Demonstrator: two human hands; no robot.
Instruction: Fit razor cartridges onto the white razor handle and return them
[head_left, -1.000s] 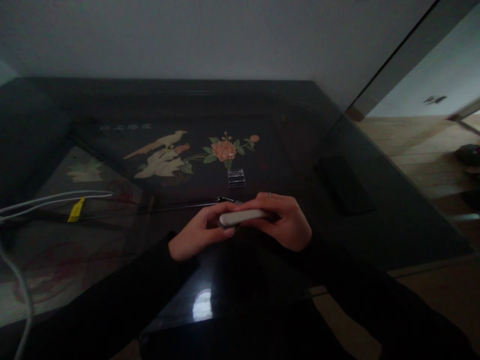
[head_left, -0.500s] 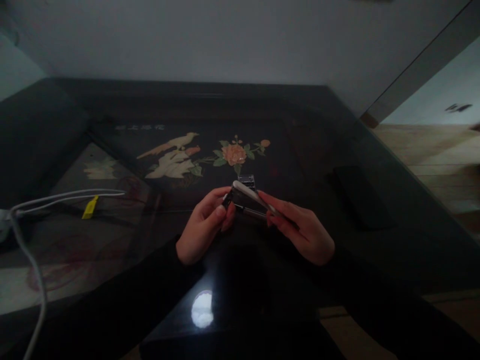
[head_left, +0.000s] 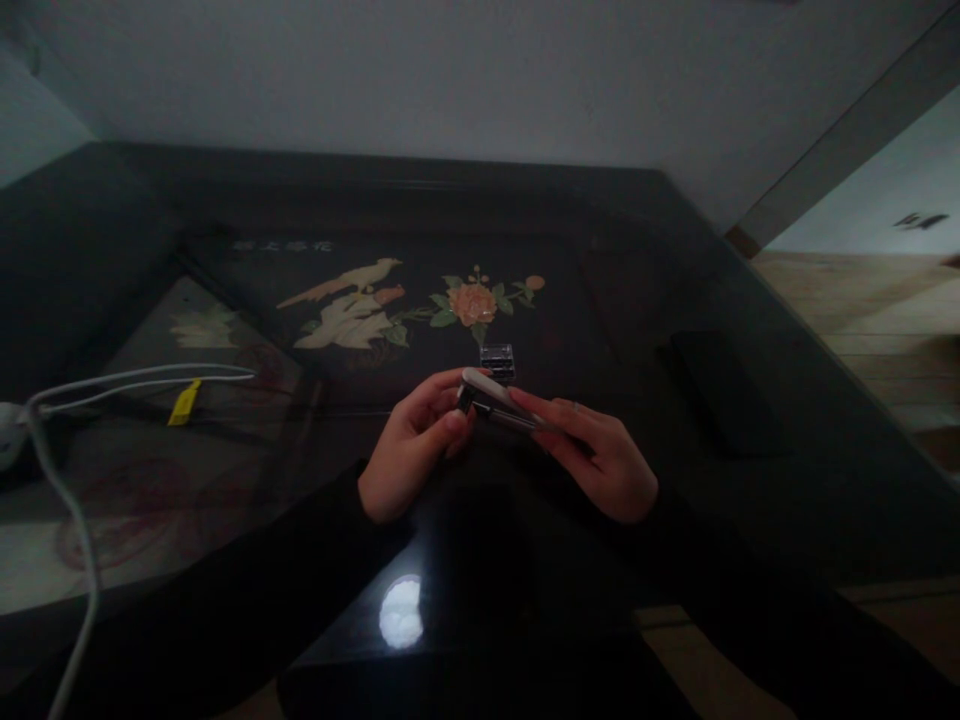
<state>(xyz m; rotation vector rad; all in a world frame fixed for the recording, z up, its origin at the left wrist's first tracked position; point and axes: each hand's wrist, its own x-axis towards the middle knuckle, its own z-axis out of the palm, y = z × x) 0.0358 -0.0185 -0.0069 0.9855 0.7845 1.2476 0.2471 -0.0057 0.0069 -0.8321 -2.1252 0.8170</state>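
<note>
Dark glass-topped surface: left, white cable and yellow tag; centre, slim white-topped device between left fingers and right fingers; just behind it, small clear plastic case; right, flat black rectangular object. Pale wall behind; wooden floor beyond right edge.

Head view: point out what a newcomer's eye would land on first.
A pale-topped stapler held in the two hands, at centre, would probably draw the eye first. Beyond it, the orange flower decorates the dark tabletop. The yellow tag at left and the bright reflection nearer the wearer also stand out.
</note>
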